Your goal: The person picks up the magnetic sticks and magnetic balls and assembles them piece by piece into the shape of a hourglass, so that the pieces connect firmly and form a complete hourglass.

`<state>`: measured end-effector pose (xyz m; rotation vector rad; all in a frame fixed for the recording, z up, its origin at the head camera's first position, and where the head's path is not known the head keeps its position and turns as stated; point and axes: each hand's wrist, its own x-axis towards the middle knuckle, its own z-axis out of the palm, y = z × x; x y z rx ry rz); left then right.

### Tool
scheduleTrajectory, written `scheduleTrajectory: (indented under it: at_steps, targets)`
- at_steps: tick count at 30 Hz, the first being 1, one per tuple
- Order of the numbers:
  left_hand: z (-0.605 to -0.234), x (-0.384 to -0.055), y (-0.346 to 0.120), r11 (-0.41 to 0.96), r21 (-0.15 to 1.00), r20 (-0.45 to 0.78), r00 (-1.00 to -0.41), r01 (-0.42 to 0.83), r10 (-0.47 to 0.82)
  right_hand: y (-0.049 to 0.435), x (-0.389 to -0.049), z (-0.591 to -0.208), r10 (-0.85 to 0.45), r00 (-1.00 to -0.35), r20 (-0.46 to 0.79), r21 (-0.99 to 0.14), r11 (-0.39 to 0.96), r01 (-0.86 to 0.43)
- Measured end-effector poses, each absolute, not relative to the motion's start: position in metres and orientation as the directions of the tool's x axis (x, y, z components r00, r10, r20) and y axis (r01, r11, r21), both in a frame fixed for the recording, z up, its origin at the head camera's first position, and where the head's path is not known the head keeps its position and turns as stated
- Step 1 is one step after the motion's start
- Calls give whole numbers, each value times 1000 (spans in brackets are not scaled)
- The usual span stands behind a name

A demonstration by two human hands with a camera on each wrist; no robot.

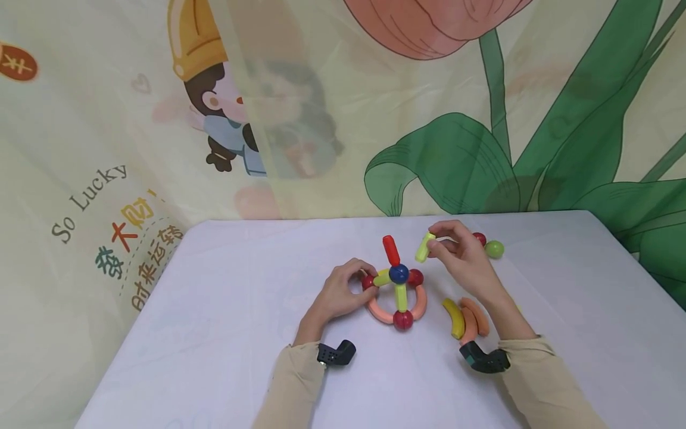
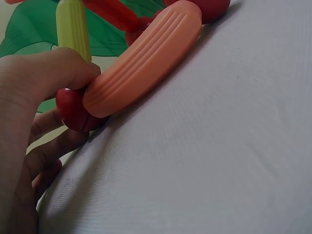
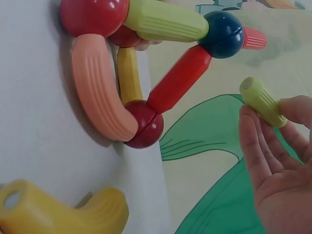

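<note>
On the table stands a structure of magnetic rods and balls: a ring of curved rods such as the orange one (image 2: pixel 146 58), joined by red balls (image 1: pixel 403 320). Straight rods, among them a green one (image 3: pixel 168 22) and a red one (image 3: pixel 179 79), rise to a blue ball (image 1: pixel 399 274). A red rod (image 1: pixel 391 250) sticks up from that ball. My left hand (image 1: pixel 343 289) pinches the ring's left red ball (image 2: pixel 75 109) between thumb and fingers. My right hand (image 1: pixel 461 256) holds up a loose light-green rod (image 3: pixel 263 102), apart from the structure, to its upper right.
Right of the structure lie a yellow curved rod (image 1: pixel 454 319) and orange curved rods (image 1: pixel 474 319), near my right wrist. Behind my right hand are a green ball (image 1: pixel 495 249) and a red ball (image 1: pixel 479 239). A printed cloth (image 1: pixel 321 119) hangs behind the white table (image 1: pixel 225 333).
</note>
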<state>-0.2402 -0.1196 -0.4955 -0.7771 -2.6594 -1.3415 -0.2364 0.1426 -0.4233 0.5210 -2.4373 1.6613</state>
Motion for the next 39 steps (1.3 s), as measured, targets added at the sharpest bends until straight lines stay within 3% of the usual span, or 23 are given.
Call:
scheduleTrajectory:
  at_steps: [20,26,33,39]
  targets:
    - [-494,-241,-118,499,742,249,-875,447,415,125,-232,-420,-257,-934,248,-914,258,-314]
    - [-489,-236,-117,429,746,346,-847,509,404,122,-231,-420,-271,-930,249,-915,249,-317]
    - [-482,-222,-78,355,803,391,-872,480,294,120,-230,-418,-287,-924,253,-911,252,-328]
    - [-482,-215,-60,334,779,476,-847,531,235,116,-228,-416,-282,-930,236,-920,243,-307]
